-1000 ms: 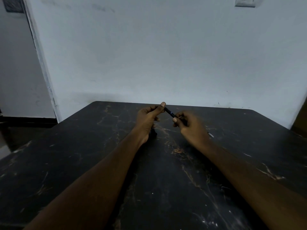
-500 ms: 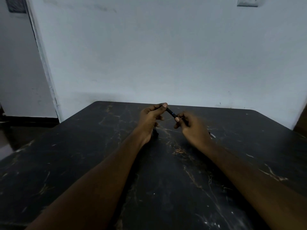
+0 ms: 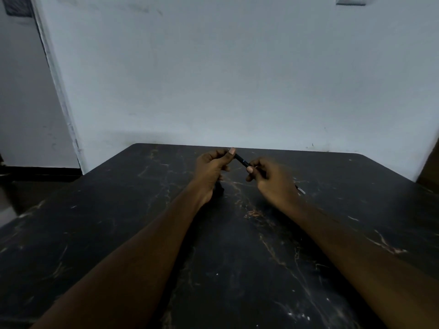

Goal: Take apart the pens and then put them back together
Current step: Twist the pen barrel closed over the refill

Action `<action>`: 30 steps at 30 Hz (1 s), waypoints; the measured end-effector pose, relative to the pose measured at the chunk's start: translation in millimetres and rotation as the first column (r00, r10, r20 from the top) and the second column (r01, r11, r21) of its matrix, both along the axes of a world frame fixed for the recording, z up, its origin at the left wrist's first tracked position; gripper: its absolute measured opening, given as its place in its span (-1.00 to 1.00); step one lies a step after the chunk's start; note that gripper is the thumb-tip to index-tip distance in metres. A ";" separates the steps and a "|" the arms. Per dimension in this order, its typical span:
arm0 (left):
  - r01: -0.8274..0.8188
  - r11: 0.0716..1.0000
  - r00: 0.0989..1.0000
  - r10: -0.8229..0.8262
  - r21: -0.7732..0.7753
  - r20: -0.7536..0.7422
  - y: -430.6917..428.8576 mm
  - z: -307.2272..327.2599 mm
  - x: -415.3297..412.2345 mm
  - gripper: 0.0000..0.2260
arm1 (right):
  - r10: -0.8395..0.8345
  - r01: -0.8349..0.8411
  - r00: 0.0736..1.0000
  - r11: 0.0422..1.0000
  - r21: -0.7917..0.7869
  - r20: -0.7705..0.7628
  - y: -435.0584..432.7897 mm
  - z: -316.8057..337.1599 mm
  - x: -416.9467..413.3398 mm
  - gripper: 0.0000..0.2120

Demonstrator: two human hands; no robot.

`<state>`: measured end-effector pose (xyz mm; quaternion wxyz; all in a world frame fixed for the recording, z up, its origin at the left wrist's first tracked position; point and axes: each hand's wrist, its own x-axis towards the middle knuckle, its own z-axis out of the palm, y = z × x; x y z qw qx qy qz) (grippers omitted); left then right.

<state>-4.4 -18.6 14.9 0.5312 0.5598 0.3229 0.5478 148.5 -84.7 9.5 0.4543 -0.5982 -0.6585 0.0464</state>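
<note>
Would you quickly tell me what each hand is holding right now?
The left hand pinches the far end of the black pen.
The right hand pinches the near end of the same pen.

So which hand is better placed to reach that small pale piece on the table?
Right hand, likely: the small pale piece lies just beside it on the dark table; the left hand, across the slim black pen, is farther.

Left hand (image 3: 209,167) and right hand (image 3: 270,179) pinch a black pen (image 3: 241,160) above the dark table (image 3: 118,233).
</note>
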 end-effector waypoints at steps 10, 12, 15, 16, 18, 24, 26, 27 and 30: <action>0.067 0.998 0.998 -0.066 -0.018 0.024 -2.3 1.6 -1.1 -0.78 | -0.001 0.001 1.000 1.000 -0.011 0.007 -1.7 1.5 -0.3 -0.91; 0.024 0.999 1.000 -0.023 -0.029 0.008 -1.5 0.9 -0.9 -0.77 | 0.004 -0.004 1.000 1.000 -0.012 0.005 -1.9 1.7 -0.6 -0.90; -0.018 1.000 1.000 0.018 -0.012 -0.020 -0.2 -0.6 -1.4 -0.72 | 0.008 -0.008 1.000 1.000 -0.012 0.007 -2.1 1.8 -1.1 -0.88; -0.023 1.000 0.999 0.023 -0.003 -0.029 -0.2 -0.8 -1.1 -0.70 | 0.005 -0.005 1.000 1.000 -0.008 0.010 -2.3 1.7 -0.8 -0.87; -0.021 1.000 0.999 0.021 0.000 -0.034 -0.7 -0.5 -1.0 -0.71 | 0.002 -0.002 1.000 1.000 -0.008 0.008 -2.6 1.3 -0.5 -0.87; 0.059 0.998 0.998 -0.059 0.020 -0.003 -1.8 1.7 -0.2 -0.88 | -0.008 0.008 1.000 1.000 -0.006 0.002 -1.5 0.8 -0.6 -0.84; 0.090 0.996 0.996 -0.090 -0.001 0.025 -2.8 3.0 -1.3 -0.89 | 0.001 -0.001 1.000 1.000 -0.013 -0.010 -0.6 0.8 -0.3 -0.86; 0.095 0.995 0.995 -0.094 -0.014 0.035 -3.2 3.3 -1.8 -0.88 | 0.005 -0.005 1.000 1.000 -0.015 -0.011 -0.4 0.5 -0.1 -0.87; 0.049 0.998 0.999 -0.048 -0.042 0.021 -2.9 3.5 -2.5 -0.80 | 0.019 -0.019 1.000 1.000 -0.003 -0.011 0.8 -1.1 0.8 -0.90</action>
